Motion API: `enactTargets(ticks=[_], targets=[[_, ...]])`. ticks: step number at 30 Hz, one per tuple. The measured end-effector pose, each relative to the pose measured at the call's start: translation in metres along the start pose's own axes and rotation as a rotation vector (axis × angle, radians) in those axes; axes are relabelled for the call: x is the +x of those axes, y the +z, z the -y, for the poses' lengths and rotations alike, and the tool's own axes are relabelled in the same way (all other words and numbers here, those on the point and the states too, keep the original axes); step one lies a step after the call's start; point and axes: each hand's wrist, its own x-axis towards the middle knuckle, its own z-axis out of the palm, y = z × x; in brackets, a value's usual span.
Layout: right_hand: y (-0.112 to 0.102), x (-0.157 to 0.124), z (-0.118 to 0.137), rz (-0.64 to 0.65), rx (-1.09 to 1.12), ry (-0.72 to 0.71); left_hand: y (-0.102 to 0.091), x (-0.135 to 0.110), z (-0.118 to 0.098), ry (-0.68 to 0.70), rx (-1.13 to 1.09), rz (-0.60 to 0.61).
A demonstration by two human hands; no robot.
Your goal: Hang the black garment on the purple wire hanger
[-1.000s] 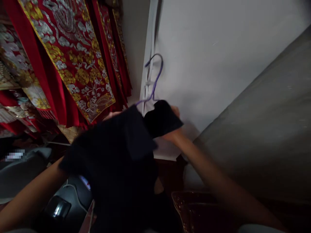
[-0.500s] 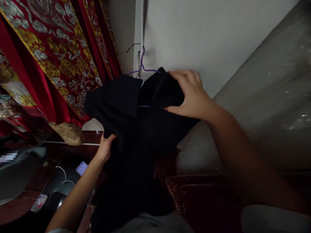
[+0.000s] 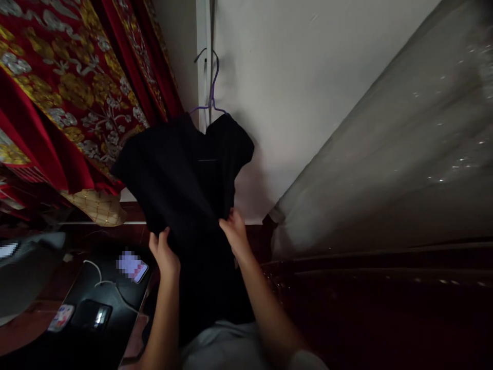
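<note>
A black short-sleeved garment hangs from a purple wire hanger, whose hook is caught near a white vertical strip on the wall. My left hand pinches the garment's left side below the sleeve. On the opposite side, my right hand grips the cloth edge between thumb and fingers. The open front shows the hanger's lower bar in a dark gap. Folds in the lower part are too dark to make out.
Red curtains with gold and silver embroidery hang at the left. A black bench holds a lit phone, a dark device and a white cable. Grey plastic sheeting leans at the right.
My right hand has left the collar and moved down to the garment's right side. My left hand has shifted slightly lower. The garment's right shoulder has dropped inward.
</note>
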Motion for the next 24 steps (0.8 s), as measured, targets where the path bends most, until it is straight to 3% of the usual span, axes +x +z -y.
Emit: enactTargets(ticks=[3,4,6,8,10,13,18,21,24], targets=[[-0.021,-0.035,0.001,0.045,0.012,0.168,0.003,-0.013,-0.002,0.540,0.179,-0.146],[-0.025,-0.040,0.006,0.061,0.000,0.185,0.006,-0.021,-0.003,0.676,0.231,-0.115],[-0.028,-0.044,0.022,0.101,-0.021,0.171,0.015,-0.037,-0.003,0.776,0.298,0.110],[-0.028,-0.042,0.039,0.146,-0.048,0.146,0.026,-0.053,-0.002,0.686,0.323,0.428],[-0.026,-0.042,0.052,0.151,-0.047,0.110,0.037,-0.064,0.000,0.569,0.307,0.603],[-0.026,-0.047,0.060,0.163,0.018,0.006,0.047,-0.072,0.002,0.508,0.237,0.548],[-0.031,-0.052,0.062,0.323,-0.020,-0.171,0.047,-0.072,0.003,0.458,0.204,0.453],[-0.034,-0.049,0.059,0.278,-0.093,-0.278,0.043,-0.072,0.002,0.403,0.207,0.398],[-0.036,-0.047,0.054,0.220,-0.151,-0.358,0.041,-0.075,0.000,0.353,0.182,0.425]])
